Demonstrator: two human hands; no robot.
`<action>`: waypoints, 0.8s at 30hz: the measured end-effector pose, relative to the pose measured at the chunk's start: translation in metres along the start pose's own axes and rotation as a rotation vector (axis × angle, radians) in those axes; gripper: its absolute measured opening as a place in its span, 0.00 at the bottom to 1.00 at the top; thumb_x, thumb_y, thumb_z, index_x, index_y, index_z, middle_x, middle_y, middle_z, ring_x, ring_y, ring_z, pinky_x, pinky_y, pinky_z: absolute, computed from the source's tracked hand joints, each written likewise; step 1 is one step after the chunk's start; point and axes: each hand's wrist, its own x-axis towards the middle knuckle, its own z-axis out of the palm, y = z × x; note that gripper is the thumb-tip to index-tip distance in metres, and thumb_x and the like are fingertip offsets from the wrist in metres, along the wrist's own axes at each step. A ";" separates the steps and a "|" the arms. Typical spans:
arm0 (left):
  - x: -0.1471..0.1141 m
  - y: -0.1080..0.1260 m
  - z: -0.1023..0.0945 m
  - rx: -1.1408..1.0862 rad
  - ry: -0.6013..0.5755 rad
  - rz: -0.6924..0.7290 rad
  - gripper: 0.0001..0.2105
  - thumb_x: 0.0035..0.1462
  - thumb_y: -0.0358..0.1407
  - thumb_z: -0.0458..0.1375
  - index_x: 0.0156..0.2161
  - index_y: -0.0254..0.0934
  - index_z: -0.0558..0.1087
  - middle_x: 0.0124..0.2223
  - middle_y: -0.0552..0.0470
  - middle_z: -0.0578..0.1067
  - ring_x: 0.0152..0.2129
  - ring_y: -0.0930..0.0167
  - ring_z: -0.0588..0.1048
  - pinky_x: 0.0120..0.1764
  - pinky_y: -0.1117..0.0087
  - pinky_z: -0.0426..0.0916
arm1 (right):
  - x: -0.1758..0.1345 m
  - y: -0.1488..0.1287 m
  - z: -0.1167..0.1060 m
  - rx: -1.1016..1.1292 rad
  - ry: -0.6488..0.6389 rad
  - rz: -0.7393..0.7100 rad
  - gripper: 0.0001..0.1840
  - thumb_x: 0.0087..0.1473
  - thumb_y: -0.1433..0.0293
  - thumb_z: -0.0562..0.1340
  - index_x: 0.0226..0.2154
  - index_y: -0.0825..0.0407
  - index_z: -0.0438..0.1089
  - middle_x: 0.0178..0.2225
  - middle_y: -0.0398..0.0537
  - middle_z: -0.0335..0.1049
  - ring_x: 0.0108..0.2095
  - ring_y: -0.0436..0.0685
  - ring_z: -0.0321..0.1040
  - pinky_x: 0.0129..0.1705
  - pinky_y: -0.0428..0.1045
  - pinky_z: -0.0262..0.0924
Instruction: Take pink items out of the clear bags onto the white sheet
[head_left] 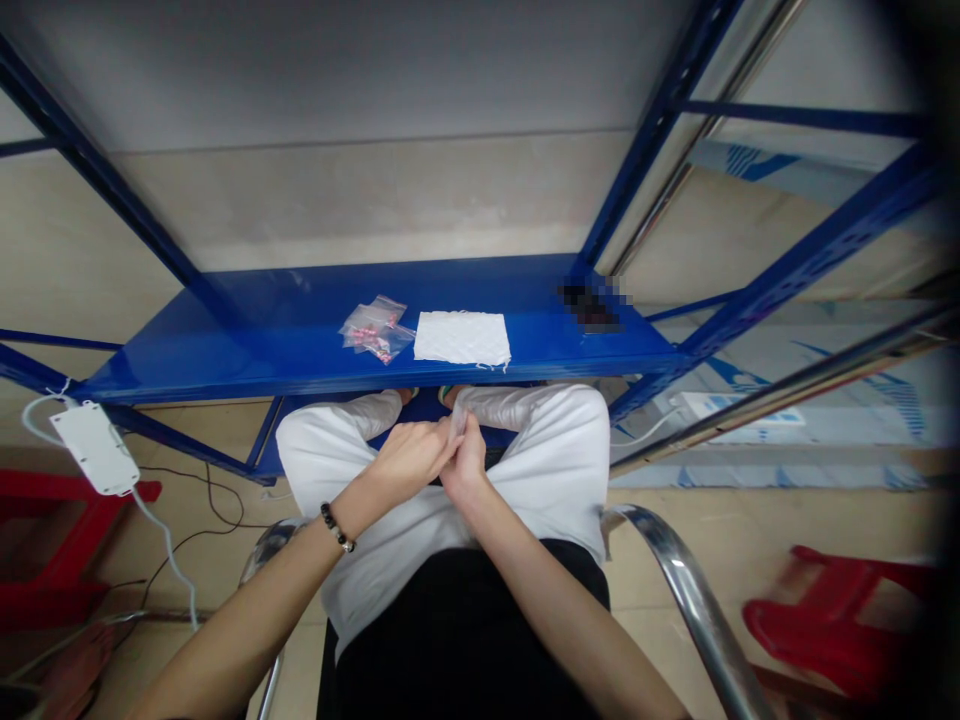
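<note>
Together over the lap, left hand [409, 458] and right hand [466, 462] pinching a small clear bag [457, 420]. Beyond, on the blue shelf [225, 350]: more bags [376, 329], white cloth [462, 338].

Shelf [225, 350] at 12 o'clock from my hands: left half bare, room to pass. Bags [376, 328] + white cloth [462, 337] block mid. Upright [637, 160] at 1 o'clock, chair arm [690, 590] at 4.

Blue shelf [225, 350], white cloth [462, 338], clear bags [377, 328] with pink pieces.
</note>
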 end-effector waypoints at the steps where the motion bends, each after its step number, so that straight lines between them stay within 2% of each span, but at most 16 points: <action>1: 0.000 -0.002 0.001 -0.024 0.006 0.009 0.17 0.70 0.40 0.42 0.46 0.34 0.70 0.37 0.44 0.79 0.33 0.64 0.78 0.34 0.69 0.66 | -0.002 -0.003 0.001 -0.003 0.000 0.049 0.16 0.56 0.60 0.61 0.22 0.48 0.59 0.14 0.34 0.58 0.14 0.48 0.58 0.13 0.43 0.52; 4: -0.001 -0.008 0.002 -0.091 0.017 0.039 0.16 0.69 0.39 0.43 0.44 0.35 0.72 0.37 0.44 0.79 0.34 0.64 0.78 0.37 0.69 0.66 | -0.007 -0.012 0.004 -0.030 -0.023 0.161 0.16 0.55 0.60 0.62 0.23 0.49 0.59 0.12 0.33 0.56 0.12 0.46 0.53 0.11 0.42 0.44; 7: -0.003 -0.009 0.000 -0.111 0.050 0.034 0.16 0.69 0.38 0.43 0.45 0.35 0.72 0.38 0.43 0.79 0.35 0.63 0.78 0.38 0.67 0.67 | -0.008 -0.018 0.007 -0.035 -0.048 0.180 0.16 0.55 0.61 0.62 0.23 0.49 0.59 0.12 0.33 0.54 0.11 0.46 0.52 0.10 0.42 0.43; 13: -0.003 -0.004 0.004 -0.026 0.066 0.005 0.15 0.67 0.38 0.45 0.41 0.34 0.73 0.35 0.44 0.78 0.31 0.66 0.77 0.35 0.69 0.65 | -0.007 -0.011 0.009 -0.005 0.000 0.110 0.17 0.55 0.62 0.62 0.21 0.48 0.57 0.13 0.34 0.57 0.14 0.47 0.57 0.14 0.43 0.53; 19: -0.001 -0.004 0.011 -0.064 0.098 -0.017 0.12 0.62 0.37 0.51 0.31 0.35 0.73 0.28 0.47 0.77 0.26 0.67 0.75 0.30 0.70 0.60 | -0.009 -0.009 0.012 0.112 0.108 0.149 0.15 0.57 0.69 0.57 0.20 0.49 0.56 0.15 0.34 0.59 0.15 0.46 0.58 0.18 0.42 0.58; 24: -0.001 -0.007 0.010 -0.115 0.116 0.000 0.14 0.64 0.38 0.49 0.33 0.35 0.75 0.31 0.47 0.78 0.28 0.67 0.76 0.30 0.70 0.59 | -0.011 -0.012 0.012 0.148 0.064 0.180 0.13 0.59 0.69 0.55 0.23 0.49 0.60 0.16 0.35 0.62 0.17 0.47 0.61 0.21 0.42 0.60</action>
